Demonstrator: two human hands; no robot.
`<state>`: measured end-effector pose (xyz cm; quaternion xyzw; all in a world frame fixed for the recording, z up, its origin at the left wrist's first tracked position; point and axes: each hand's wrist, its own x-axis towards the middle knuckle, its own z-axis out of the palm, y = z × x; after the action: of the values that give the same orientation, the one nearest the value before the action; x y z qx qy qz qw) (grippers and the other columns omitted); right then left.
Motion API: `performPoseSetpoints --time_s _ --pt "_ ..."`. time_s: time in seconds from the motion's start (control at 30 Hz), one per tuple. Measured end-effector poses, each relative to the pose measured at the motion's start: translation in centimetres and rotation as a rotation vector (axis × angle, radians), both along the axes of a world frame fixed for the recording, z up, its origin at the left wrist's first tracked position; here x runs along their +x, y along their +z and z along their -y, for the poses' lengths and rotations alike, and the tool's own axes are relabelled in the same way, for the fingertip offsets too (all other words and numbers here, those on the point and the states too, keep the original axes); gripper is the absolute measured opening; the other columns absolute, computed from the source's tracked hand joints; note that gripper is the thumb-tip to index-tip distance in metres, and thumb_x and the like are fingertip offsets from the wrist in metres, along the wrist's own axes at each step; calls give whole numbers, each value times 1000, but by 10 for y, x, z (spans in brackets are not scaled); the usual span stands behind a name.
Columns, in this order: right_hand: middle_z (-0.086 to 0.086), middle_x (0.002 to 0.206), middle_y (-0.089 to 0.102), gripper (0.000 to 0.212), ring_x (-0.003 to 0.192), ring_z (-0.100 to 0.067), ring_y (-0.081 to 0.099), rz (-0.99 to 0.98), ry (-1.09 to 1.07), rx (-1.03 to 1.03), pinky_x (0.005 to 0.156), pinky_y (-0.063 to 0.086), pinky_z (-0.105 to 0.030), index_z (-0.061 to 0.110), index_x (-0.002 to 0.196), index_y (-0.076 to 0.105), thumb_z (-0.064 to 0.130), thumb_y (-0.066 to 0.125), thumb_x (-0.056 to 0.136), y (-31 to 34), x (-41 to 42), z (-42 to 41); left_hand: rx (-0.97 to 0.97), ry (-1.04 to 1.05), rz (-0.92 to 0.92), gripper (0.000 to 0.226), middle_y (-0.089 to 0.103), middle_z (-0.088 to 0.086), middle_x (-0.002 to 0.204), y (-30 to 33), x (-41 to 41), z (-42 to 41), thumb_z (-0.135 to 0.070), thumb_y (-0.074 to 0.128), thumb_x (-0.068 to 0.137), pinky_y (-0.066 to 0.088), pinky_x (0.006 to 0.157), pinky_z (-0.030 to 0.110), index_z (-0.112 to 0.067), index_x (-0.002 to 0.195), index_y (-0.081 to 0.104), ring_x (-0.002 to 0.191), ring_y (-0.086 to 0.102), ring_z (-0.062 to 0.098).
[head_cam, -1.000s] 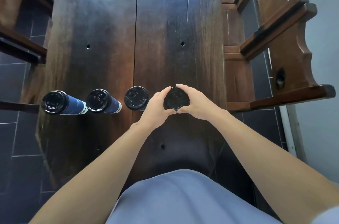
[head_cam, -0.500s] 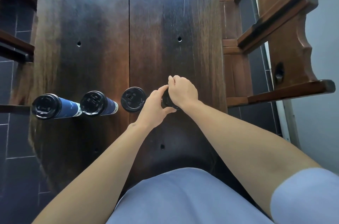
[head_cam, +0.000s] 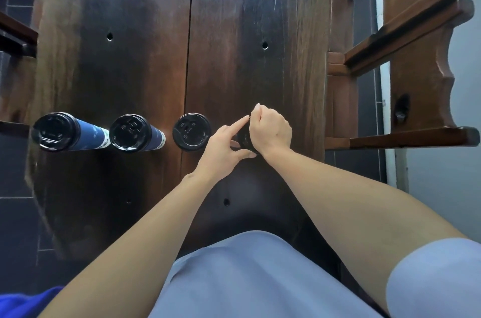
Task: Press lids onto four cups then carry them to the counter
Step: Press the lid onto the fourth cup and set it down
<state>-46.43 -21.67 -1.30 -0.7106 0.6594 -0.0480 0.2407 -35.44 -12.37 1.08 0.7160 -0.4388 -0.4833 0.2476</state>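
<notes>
I see my right hand cupped over the fourth cup's black lid, my left hand pinching its rim. Three lidded blue cups stand at nine o'clock on the dark wooden table.

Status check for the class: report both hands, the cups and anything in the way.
Left hand and right hand both on fourth black-lidded cup, pressing. Three lidded navy paper cups alongside on dark wooden table. Nothing blocking.
</notes>
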Motion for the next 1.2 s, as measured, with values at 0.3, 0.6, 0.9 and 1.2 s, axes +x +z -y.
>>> performPoseSetpoints --time_s 0.3,0.6,0.9,1.2 --pt "2 72 54 45 63 -19 49 -61 111 -68 58 31 -30 19 73 49 35 26 108 -7 8 3 23 115 -151 93 59 1 119 -14 1 -6 -12 90 84 65 89 43 -43 159 44 95 74 14" --pt "0 95 65 46 86 -18 60 224 114 233 74 43 -34 14 99 64 41 29 110 12 -6 7 19 96 -103 92 59 -4 121 -9 2 -6 -17 90 85 65 90 42 -42 160 42 92 73 10" --pt "20 153 46 86 129 -2 49 483 280 428 98 44 -21 46 152 35 29 84 84 12 -92 -15 -42 36 14 91 59 0 127 -5 3 -3 -17 92 83 58 97 34 -31 160 45 103 67 13" --pt "44 131 49 87 110 13 52 367 343 414 98 43 -22 55 147 31 26 84 85 -3 -85 2 -98 -536 485 100 28 1 169 24 4 34 -19 85 89 53 109 50 -25 168 23 143 44 32"
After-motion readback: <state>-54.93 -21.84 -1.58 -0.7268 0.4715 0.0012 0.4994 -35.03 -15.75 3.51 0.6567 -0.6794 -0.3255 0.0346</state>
